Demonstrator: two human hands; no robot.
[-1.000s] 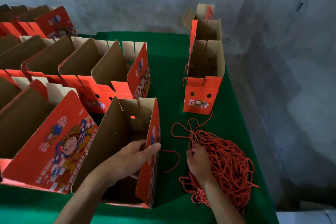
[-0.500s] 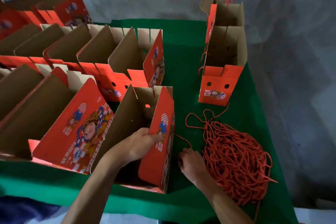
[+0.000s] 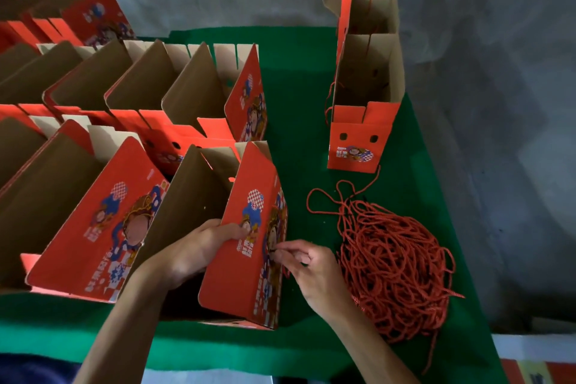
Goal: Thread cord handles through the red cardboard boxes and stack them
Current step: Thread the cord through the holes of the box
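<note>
I see the left hand [image 3: 199, 251] at about 7 o'clock in the head view, gripping the top edge of the nearest red box [image 3: 246, 246]: thumb on the printed outer face, fingers curled over the rim into the brown inside. That box stands open on the green table cover [image 3: 299, 78], just below centre, with its printed side toward 3 o'clock.

The right hand [image 3: 311, 268] is at 5 o'clock, its fingertips [image 3: 282, 248] pinched together against the printed side of the same box. They seem to hold something small there; I cannot tell whether it is a cord end.

The pile of red cord [image 3: 396, 268] lies at 4 o'clock on the cover, just beside the right hand, with loose loops trailing toward 1 o'clock.

At 1 o'clock stands a row of upright boxes [image 3: 358, 146] nested one behind another; the front one shows two punched holes in its red face, and a cord hangs along the left side.

From 9 to 11 o'clock, the rows of open boxes [image 3: 103, 227] lean side by side, brown insides up, printed faces turned to the right. A grey wall [image 3: 486, 103] fills the background.
</note>
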